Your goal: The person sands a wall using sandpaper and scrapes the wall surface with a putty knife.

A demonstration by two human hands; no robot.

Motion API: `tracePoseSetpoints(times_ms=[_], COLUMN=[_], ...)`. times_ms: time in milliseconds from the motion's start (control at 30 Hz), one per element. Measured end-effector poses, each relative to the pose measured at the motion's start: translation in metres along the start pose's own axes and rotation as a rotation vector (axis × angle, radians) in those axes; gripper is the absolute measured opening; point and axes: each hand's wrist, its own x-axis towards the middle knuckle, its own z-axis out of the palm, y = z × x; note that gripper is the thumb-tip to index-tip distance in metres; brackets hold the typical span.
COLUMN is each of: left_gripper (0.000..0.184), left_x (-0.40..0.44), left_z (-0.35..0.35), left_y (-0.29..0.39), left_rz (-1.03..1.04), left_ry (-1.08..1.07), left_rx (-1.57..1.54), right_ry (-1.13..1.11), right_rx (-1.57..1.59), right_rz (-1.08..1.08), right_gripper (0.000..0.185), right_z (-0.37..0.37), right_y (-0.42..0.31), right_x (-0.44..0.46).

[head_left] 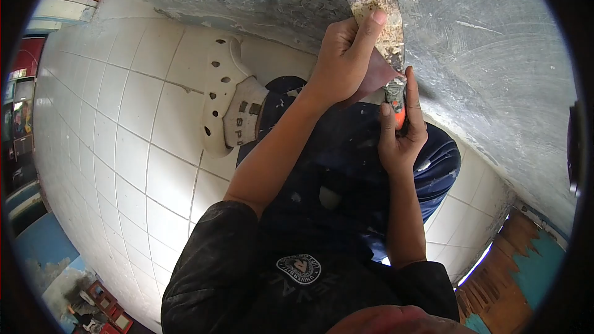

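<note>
A putty knife [390, 37] with a broad, stained metal blade is held between both hands, close to the grey wall. My left hand [346, 55] is closed at the blade, its thumb pressed flat on the metal near the wide edge. A reddish-brown sheet, which looks like sandpaper [375, 79], sticks out from under that hand and behind the blade. My right hand [403, 139] is closed around the black and orange handle [396, 102], with the index finger stretched along its side. Part of the handle is hidden by the fingers.
The grey, patchy wall [489, 43] rises right in front. White floor tiles [127, 127] spread to the left. My foot in a white clog [216, 99] rests near the wall. A worn wooden panel [510, 272] with peeling turquoise paint stands at lower right.
</note>
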Motion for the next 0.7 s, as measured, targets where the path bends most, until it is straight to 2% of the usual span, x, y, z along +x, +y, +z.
tracePoseSetpoints(times_ms=[200,300,367,700], left_gripper=[0.042,0.049,0.048,0.051], left_x=[0.003,0.004,0.004,0.010], left_z=[-0.006,-0.003,0.000,0.002], left_y=[0.003,0.003,0.006,0.012], left_rz=[-0.047,0.032,0.046,0.072], left_ry=[-0.037,-0.013,0.004,0.018], left_rx=[0.070,0.072,0.040,0.047], right_ry=[0.008,0.014,0.045,0.053], right_rx=[0.023,0.028,-0.070,-0.170], right_rz=[-0.009,-0.007,-0.125,-0.206], right_gripper=[0.061,0.061,0.062,0.064], right_z=[0.003,0.004,0.004,0.000], right_y=[0.002,0.005,0.007,-0.003], right_x=[0.001,0.001,0.004,0.019])
